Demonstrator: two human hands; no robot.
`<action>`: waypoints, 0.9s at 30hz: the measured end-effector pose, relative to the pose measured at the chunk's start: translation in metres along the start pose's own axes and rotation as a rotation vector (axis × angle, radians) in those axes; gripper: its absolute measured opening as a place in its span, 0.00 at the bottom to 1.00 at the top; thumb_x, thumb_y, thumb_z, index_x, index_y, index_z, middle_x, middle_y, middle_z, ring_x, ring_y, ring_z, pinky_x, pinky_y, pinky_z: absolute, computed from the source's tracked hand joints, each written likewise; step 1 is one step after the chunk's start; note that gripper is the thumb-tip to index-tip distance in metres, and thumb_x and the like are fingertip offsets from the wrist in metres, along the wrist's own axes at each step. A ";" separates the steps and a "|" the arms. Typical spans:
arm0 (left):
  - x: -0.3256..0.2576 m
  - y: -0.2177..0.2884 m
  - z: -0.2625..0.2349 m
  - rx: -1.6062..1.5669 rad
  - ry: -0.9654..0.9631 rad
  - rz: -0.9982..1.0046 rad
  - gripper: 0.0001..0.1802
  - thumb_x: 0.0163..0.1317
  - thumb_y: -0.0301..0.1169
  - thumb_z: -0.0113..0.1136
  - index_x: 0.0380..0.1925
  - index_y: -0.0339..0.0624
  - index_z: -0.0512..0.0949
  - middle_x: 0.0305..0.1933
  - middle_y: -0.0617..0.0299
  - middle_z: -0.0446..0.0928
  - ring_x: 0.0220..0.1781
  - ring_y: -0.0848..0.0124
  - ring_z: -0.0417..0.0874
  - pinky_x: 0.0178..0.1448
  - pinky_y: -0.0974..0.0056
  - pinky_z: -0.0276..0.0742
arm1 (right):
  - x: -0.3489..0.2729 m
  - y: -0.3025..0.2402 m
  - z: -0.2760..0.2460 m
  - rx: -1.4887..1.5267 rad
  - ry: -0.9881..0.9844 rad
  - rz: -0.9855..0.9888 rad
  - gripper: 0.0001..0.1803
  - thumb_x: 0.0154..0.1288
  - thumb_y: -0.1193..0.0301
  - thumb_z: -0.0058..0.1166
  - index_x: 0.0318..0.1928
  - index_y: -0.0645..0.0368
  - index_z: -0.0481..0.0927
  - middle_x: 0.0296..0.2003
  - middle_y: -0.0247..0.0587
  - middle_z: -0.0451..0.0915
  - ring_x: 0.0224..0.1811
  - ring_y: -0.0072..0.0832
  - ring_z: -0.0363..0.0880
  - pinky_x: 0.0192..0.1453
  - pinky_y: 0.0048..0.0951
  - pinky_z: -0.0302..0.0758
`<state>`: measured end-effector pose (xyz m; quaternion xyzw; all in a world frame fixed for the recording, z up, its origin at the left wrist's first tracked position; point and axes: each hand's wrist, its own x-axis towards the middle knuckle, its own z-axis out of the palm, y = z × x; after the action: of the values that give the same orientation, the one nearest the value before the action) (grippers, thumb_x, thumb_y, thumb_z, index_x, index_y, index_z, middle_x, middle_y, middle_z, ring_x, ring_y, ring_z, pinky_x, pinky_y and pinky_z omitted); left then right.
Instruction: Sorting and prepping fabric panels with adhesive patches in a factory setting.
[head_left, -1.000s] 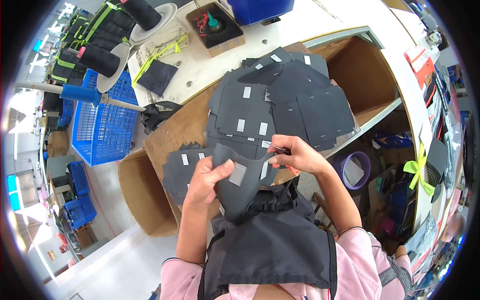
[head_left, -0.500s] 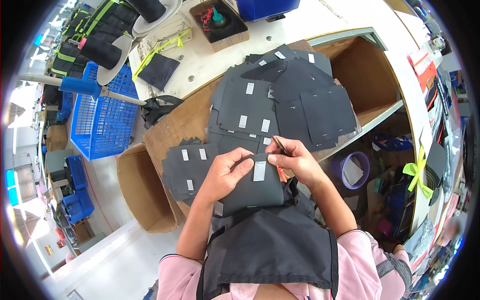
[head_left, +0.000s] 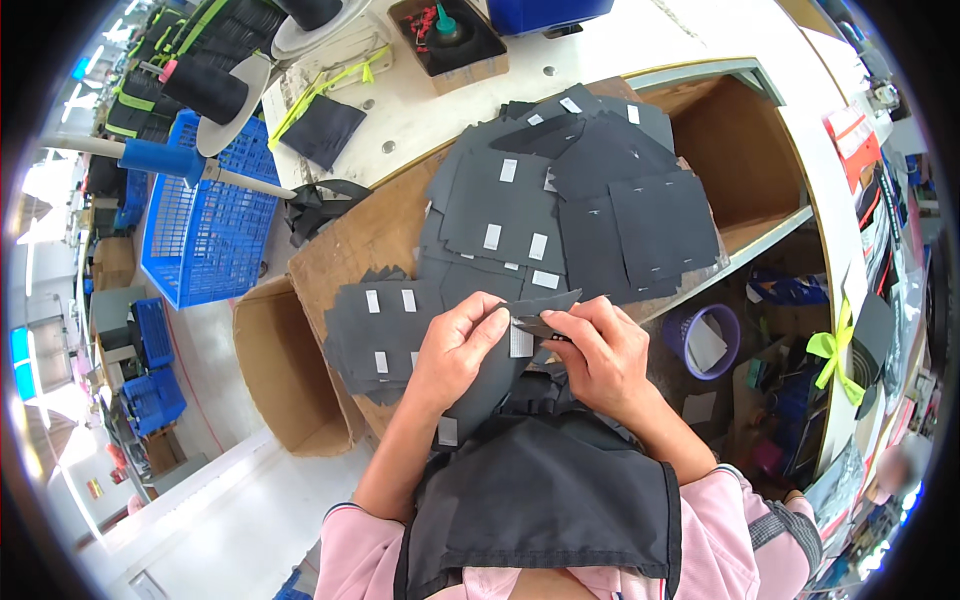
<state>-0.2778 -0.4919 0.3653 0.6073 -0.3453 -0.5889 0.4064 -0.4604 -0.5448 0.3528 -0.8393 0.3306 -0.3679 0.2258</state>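
My left hand is closed on a dark grey fabric panel, thumb on top at its upper edge. The panel has a white rectangular patch, partly covered, and its far edge is folded over to the right. Closed with thumb and fingers pinched, my right hand is at that folded edge. A narrow metal blade of a small cutting tool shows at its fingertips; the tool's handle is hidden. Beyond my hands, similar dark panels with white patches lie piled on a brown board.
More panels lie to the left, above an open cardboard box. A blue basket stands beyond it. Thread cones and a small tray are at the back. A purple bin stands below the table at right.
My right hand has turned and moved slightly right and down. The panel's upper right edge is now folded over, and the orange-red piece beside my right hand no longer shows.
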 end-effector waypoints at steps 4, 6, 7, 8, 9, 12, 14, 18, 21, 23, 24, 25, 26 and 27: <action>-0.003 0.004 0.000 0.098 0.001 0.002 0.11 0.66 0.34 0.52 0.35 0.36 0.75 0.23 0.72 0.66 0.27 0.84 0.62 0.30 0.75 0.58 | 0.002 -0.002 -0.009 -0.033 -0.088 -0.059 0.18 0.42 0.78 0.66 0.38 0.58 0.80 0.27 0.36 0.75 0.23 0.30 0.74 0.28 0.28 0.71; -0.002 0.002 0.000 0.074 0.002 -0.003 0.12 0.66 0.35 0.51 0.34 0.36 0.75 0.22 0.72 0.66 0.26 0.83 0.62 0.30 0.74 0.58 | -0.001 0.001 -0.013 -0.064 -0.124 -0.085 0.17 0.41 0.78 0.66 0.37 0.58 0.80 0.28 0.36 0.75 0.23 0.30 0.73 0.28 0.28 0.71; -0.003 0.003 -0.001 0.073 0.003 -0.002 0.12 0.66 0.35 0.51 0.34 0.36 0.75 0.22 0.72 0.66 0.26 0.83 0.62 0.30 0.74 0.58 | -0.004 0.003 -0.015 -0.021 -0.090 -0.051 0.17 0.41 0.78 0.66 0.37 0.58 0.80 0.28 0.36 0.75 0.23 0.30 0.73 0.28 0.28 0.71; -0.003 0.003 0.000 0.074 0.011 -0.013 0.12 0.66 0.35 0.51 0.34 0.36 0.75 0.22 0.72 0.66 0.26 0.83 0.62 0.30 0.74 0.59 | -0.007 0.004 -0.016 0.020 -0.057 -0.018 0.17 0.41 0.78 0.66 0.37 0.58 0.80 0.28 0.36 0.76 0.23 0.30 0.74 0.28 0.28 0.71; -0.003 0.002 0.001 0.076 0.018 -0.023 0.12 0.66 0.36 0.51 0.34 0.36 0.74 0.22 0.72 0.66 0.26 0.83 0.62 0.30 0.74 0.59 | -0.006 0.005 -0.016 0.019 -0.059 -0.019 0.17 0.41 0.78 0.66 0.37 0.58 0.80 0.28 0.36 0.76 0.23 0.30 0.74 0.28 0.28 0.71; -0.002 0.004 0.001 0.050 -0.015 -0.032 0.12 0.66 0.36 0.51 0.34 0.36 0.74 0.23 0.72 0.67 0.26 0.83 0.62 0.30 0.75 0.59 | 0.001 0.001 -0.012 -0.036 -0.043 -0.055 0.18 0.40 0.75 0.66 0.38 0.58 0.81 0.26 0.31 0.75 0.22 0.26 0.73 0.26 0.27 0.68; -0.002 0.002 0.001 0.030 -0.008 -0.040 0.12 0.66 0.36 0.51 0.34 0.36 0.74 0.23 0.72 0.67 0.27 0.84 0.62 0.31 0.75 0.59 | 0.000 0.003 -0.005 -0.019 0.010 -0.069 0.18 0.41 0.76 0.66 0.38 0.58 0.80 0.26 0.31 0.75 0.22 0.27 0.73 0.26 0.27 0.68; -0.001 -0.003 -0.002 -0.056 0.002 -0.042 0.12 0.66 0.36 0.52 0.35 0.37 0.74 0.26 0.73 0.69 0.29 0.84 0.65 0.33 0.76 0.61 | 0.000 -0.001 -0.003 0.053 0.040 0.006 0.16 0.43 0.77 0.65 0.37 0.58 0.80 0.26 0.34 0.73 0.23 0.30 0.73 0.27 0.30 0.70; 0.002 0.003 -0.008 -0.222 0.101 -0.039 0.11 0.66 0.36 0.53 0.36 0.38 0.75 0.30 0.74 0.72 0.33 0.84 0.68 0.38 0.77 0.65 | 0.001 0.011 0.006 0.235 -0.036 0.256 0.11 0.48 0.80 0.61 0.34 0.60 0.77 0.28 0.39 0.71 0.26 0.31 0.74 0.28 0.29 0.71; 0.008 0.000 -0.028 -0.319 0.119 -0.081 0.10 0.65 0.33 0.54 0.39 0.38 0.76 0.33 0.73 0.73 0.37 0.83 0.71 0.44 0.76 0.66 | -0.013 0.034 0.012 0.554 0.037 0.641 0.10 0.53 0.81 0.58 0.37 0.62 0.76 0.32 0.35 0.71 0.31 0.23 0.75 0.30 0.28 0.73; 0.006 0.000 -0.037 -0.324 0.184 -0.067 0.10 0.64 0.33 0.55 0.39 0.38 0.76 0.34 0.73 0.73 0.38 0.83 0.71 0.44 0.75 0.67 | -0.013 0.036 0.010 0.808 0.043 0.812 0.11 0.57 0.80 0.56 0.42 0.63 0.73 0.35 0.32 0.70 0.32 0.17 0.72 0.34 0.24 0.72; 0.003 -0.001 -0.046 -0.330 0.247 -0.053 0.11 0.64 0.33 0.55 0.39 0.38 0.76 0.34 0.72 0.74 0.38 0.83 0.72 0.44 0.75 0.67 | -0.025 0.052 0.019 0.815 0.054 0.786 0.15 0.58 0.79 0.57 0.45 0.64 0.71 0.33 0.29 0.70 0.31 0.15 0.69 0.34 0.20 0.69; -0.003 -0.004 -0.060 -0.318 0.285 -0.044 0.11 0.64 0.34 0.55 0.40 0.38 0.76 0.34 0.72 0.74 0.38 0.82 0.72 0.44 0.75 0.67 | -0.028 0.052 0.020 0.775 -0.001 0.849 0.14 0.57 0.79 0.58 0.44 0.63 0.72 0.31 0.28 0.70 0.30 0.15 0.67 0.33 0.20 0.68; -0.007 -0.007 -0.074 -0.308 0.312 -0.035 0.11 0.64 0.34 0.55 0.40 0.38 0.76 0.34 0.72 0.74 0.38 0.82 0.72 0.45 0.75 0.67 | -0.033 0.052 0.018 0.726 -0.048 0.914 0.14 0.56 0.79 0.58 0.43 0.62 0.73 0.29 0.26 0.70 0.30 0.14 0.66 0.32 0.20 0.67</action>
<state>-0.2053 -0.4763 0.3601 0.6278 -0.1736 -0.5404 0.5327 -0.4842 -0.5538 0.2937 -0.4886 0.5064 -0.3038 0.6423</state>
